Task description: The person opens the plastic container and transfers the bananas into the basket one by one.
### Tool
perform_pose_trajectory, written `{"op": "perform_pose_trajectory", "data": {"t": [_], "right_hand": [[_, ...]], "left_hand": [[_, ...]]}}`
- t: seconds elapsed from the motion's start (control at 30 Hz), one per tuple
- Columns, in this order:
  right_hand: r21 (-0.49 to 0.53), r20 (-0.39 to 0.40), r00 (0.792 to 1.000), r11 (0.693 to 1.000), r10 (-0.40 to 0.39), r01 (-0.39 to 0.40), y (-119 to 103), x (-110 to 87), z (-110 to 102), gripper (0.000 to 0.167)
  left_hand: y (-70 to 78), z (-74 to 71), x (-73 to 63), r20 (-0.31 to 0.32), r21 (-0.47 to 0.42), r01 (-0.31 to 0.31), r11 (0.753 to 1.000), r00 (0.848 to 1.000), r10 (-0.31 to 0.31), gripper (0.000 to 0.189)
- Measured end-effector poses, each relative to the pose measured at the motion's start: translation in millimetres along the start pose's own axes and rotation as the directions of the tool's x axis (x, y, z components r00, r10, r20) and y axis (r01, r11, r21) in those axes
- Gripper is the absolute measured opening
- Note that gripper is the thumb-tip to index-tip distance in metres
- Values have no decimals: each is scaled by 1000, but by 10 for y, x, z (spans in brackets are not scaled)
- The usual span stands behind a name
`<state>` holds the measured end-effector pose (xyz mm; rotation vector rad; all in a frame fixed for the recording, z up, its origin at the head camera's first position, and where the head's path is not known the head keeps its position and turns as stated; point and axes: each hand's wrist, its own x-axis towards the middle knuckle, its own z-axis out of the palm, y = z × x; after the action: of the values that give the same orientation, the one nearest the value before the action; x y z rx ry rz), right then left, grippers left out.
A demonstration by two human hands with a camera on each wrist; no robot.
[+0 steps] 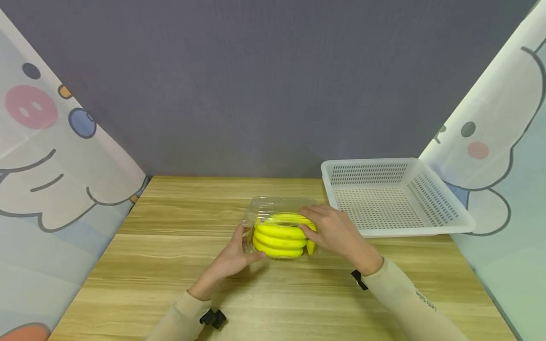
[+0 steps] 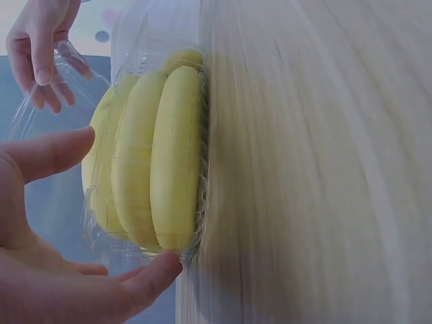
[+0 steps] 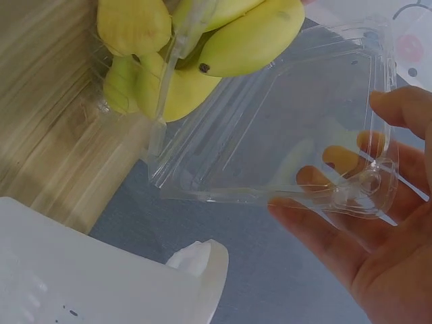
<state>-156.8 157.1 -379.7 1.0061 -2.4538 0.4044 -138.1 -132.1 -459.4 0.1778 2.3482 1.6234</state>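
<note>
A clear plastic clamshell box [image 1: 247,244] stands on the table, filled with yellow bananas [image 1: 279,242]. At its left front corner my left hand [image 1: 232,255] holds the box, one digit against the lower edge near the table. My right hand [image 1: 337,234] grips the edge of the raised clear lid [image 3: 270,128], the thumb on one face and fingers seen through the plastic on the other. In the right wrist view, the lid is tilted open on its hinge beside the bananas [image 3: 253,40]. Dark stem ends show on some.
A white perforated plastic basket [image 1: 394,232] sits at the back right of the wooden table [image 1: 170,265], close to my right hand. A dark grey wall [image 1: 239,94] rises behind the table, and cartoon-printed sheets [image 1: 51,166] flank both sides.
</note>
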Motion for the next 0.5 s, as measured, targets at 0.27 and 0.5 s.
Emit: {"op": "perform_pose_trajectory", "data": {"t": [0.27, 0.5], "right_hand": [[63, -26, 997, 995, 74, -72, 36, 26, -6, 35], [136, -73, 991, 985, 113, -102, 82, 40, -12, 35]], "left_hand": [[18, 6, -3, -2, 24, 0, 1000, 1000, 0, 109], [22, 3, -7, 1, 34, 0, 999, 1000, 0, 110]]}}
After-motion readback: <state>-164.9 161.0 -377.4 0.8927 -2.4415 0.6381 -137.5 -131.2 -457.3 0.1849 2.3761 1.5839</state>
